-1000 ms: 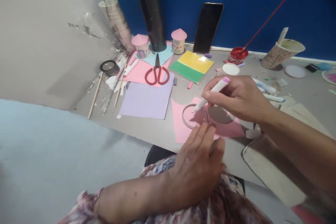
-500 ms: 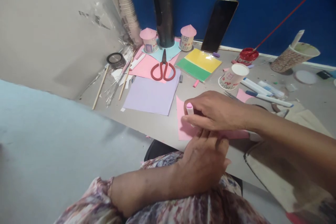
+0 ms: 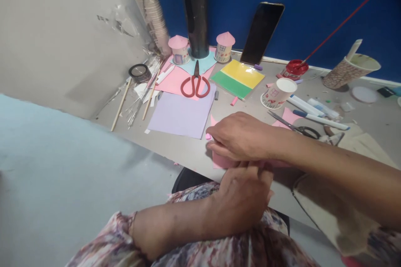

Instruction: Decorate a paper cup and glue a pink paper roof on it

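The right hand has shifted leftward, gripping a pink-ended marker. Beside it, over pink paper, the left hand's grip cannot be told.

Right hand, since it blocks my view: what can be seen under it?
Pink paper shows beyond the right hand, with the pink end of a marker poking from its grip. The marker's tip and whatever lies directly beneath the hand are covered.
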Demonstrator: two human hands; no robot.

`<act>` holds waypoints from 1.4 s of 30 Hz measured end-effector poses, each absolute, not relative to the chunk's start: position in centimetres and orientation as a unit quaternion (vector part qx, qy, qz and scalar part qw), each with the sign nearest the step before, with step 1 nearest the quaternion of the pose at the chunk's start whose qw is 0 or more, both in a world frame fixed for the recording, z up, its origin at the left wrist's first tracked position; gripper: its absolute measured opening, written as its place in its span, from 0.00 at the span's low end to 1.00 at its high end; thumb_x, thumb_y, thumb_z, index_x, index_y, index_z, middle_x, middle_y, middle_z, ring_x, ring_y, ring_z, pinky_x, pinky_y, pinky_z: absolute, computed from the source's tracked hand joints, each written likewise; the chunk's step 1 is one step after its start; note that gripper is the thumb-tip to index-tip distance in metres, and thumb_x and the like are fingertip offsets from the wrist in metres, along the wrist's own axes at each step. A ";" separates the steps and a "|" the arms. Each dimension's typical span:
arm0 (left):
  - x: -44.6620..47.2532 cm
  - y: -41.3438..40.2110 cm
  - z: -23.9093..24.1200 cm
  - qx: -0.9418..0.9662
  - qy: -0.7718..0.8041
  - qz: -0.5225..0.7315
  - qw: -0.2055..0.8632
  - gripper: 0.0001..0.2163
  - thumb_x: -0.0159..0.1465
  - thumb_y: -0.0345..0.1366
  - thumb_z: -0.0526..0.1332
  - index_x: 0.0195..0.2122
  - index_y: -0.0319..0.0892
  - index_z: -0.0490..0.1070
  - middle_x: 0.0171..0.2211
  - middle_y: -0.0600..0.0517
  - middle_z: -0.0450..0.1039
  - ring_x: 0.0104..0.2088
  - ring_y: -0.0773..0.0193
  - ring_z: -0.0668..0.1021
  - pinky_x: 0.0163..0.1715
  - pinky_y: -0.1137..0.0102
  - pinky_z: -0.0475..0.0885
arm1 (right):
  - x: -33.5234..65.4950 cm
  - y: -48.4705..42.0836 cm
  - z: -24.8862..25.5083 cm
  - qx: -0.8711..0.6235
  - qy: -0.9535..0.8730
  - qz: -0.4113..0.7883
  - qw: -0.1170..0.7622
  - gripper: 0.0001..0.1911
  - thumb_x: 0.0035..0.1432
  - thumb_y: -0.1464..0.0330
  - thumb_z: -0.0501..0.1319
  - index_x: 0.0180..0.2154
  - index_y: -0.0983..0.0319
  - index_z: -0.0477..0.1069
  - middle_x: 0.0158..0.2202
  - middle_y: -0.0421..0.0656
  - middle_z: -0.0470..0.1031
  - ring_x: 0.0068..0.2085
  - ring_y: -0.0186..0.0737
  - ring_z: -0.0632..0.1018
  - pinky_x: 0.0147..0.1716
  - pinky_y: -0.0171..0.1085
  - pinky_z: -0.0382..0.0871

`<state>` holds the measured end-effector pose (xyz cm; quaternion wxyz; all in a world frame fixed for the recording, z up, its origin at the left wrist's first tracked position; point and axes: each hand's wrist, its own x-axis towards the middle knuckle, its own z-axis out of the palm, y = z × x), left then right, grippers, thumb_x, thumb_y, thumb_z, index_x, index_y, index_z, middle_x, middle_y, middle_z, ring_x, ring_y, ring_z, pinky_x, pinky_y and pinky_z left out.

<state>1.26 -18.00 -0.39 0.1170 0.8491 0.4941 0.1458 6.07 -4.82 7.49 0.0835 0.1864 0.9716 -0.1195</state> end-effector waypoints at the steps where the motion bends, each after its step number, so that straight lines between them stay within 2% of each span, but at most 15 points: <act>1: 1.3 -17.9 -0.3 0.844 0.499 0.155 0.122 0.21 0.70 0.42 0.65 0.59 0.33 0.71 0.50 0.37 0.78 0.52 0.47 0.81 0.49 0.57 0.80 | 5.9 -4.6 7.4 0.192 0.971 -0.120 0.077 0.15 0.70 0.64 0.56 0.39 0.62 0.79 0.34 0.49 0.84 0.32 0.43 0.77 0.28 0.40 0.46; 5: 1.4 -17.6 0.3 0.828 0.518 0.160 0.142 0.17 0.66 0.41 0.70 0.51 0.36 0.74 0.49 0.36 0.78 0.54 0.44 0.81 0.54 0.54 0.79 | 5.5 -3.3 6.7 0.208 0.968 -0.135 0.045 0.15 0.70 0.64 0.55 0.35 0.62 0.77 0.32 0.48 0.82 0.29 0.40 0.72 0.28 0.40 0.47; 9: 1.4 -17.4 0.6 0.831 0.515 0.152 0.148 0.23 0.63 0.42 0.72 0.55 0.33 0.72 0.59 0.28 0.74 0.64 0.39 0.76 0.64 0.50 0.73 | 5.3 -1.5 5.8 0.217 0.963 -0.156 0.015 0.16 0.70 0.62 0.55 0.32 0.62 0.74 0.30 0.47 0.79 0.28 0.39 0.67 0.29 0.39 0.49; 13: 1.6 -17.4 0.4 0.833 0.513 0.150 0.143 0.26 0.65 0.42 0.70 0.59 0.30 0.70 0.66 0.23 0.67 0.69 0.36 0.70 0.69 0.49 0.68 | 5.3 0.4 5.1 0.236 0.957 -0.172 -0.005 0.17 0.70 0.60 0.55 0.31 0.62 0.70 0.28 0.44 0.73 0.27 0.38 0.63 0.29 0.39 0.50; 18: 1.7 -17.4 0.4 0.831 0.515 0.137 0.162 0.27 0.65 0.41 0.70 0.59 0.28 0.70 0.69 0.20 0.61 0.73 0.34 0.64 0.72 0.48 0.64 | 6.0 2.6 4.6 0.267 0.942 -0.199 -0.044 0.16 0.68 0.60 0.56 0.29 0.61 0.67 0.27 0.41 0.69 0.28 0.37 0.63 0.30 0.38 0.52; 27: 1.4 -17.4 1.0 0.829 0.509 0.129 0.191 0.26 0.66 0.39 0.68 0.61 0.28 0.68 0.71 0.19 0.58 0.74 0.33 0.60 0.71 0.44 0.63 | 9.3 3.6 4.6 0.322 0.909 -0.250 -0.086 0.17 0.66 0.64 0.56 0.24 0.61 0.66 0.23 0.38 0.67 0.26 0.35 0.65 0.30 0.38 0.53; 31: 1.4 -17.4 1.2 0.824 0.512 0.129 0.205 0.26 0.66 0.37 0.68 0.61 0.28 0.68 0.71 0.19 0.57 0.74 0.33 0.59 0.72 0.43 0.62 | 11.5 2.9 4.7 0.365 0.894 -0.240 -0.100 0.20 0.67 0.62 0.56 0.22 0.60 0.66 0.19 0.37 0.63 0.24 0.35 0.64 0.29 0.38 0.53; 37: 1.0 -17.6 0.7 0.821 0.510 0.158 0.202 0.24 0.67 0.36 0.66 0.62 0.31 0.68 0.71 0.25 0.60 0.74 0.36 0.63 0.71 0.43 0.65 | 15.2 0.1 5.0 0.380 0.877 -0.257 -0.145 0.18 0.67 0.62 0.56 0.25 0.60 0.71 0.20 0.38 0.71 0.22 0.36 0.69 0.28 0.37 0.59; 40: 0.1 -17.2 0.3 0.820 0.502 0.222 0.160 0.20 0.68 0.33 0.63 0.60 0.32 0.70 0.68 0.29 0.67 0.71 0.39 0.68 0.67 0.46 0.70 | 17.4 -1.8 5.7 0.421 0.843 -0.253 -0.218 0.17 0.68 0.61 0.57 0.27 0.59 0.73 0.26 0.40 0.79 0.25 0.37 0.76 0.29 0.36 0.64; 42: -0.8 -16.5 0.3 0.806 0.513 0.272 0.115 0.14 0.69 0.29 0.60 0.55 0.34 0.73 0.61 0.32 0.72 0.66 0.43 0.72 0.63 0.49 0.74 | 19.0 -3.0 6.1 0.449 0.817 -0.233 -0.277 0.15 0.68 0.61 0.58 0.30 0.58 0.76 0.31 0.41 0.82 0.28 0.39 0.79 0.31 0.36 0.68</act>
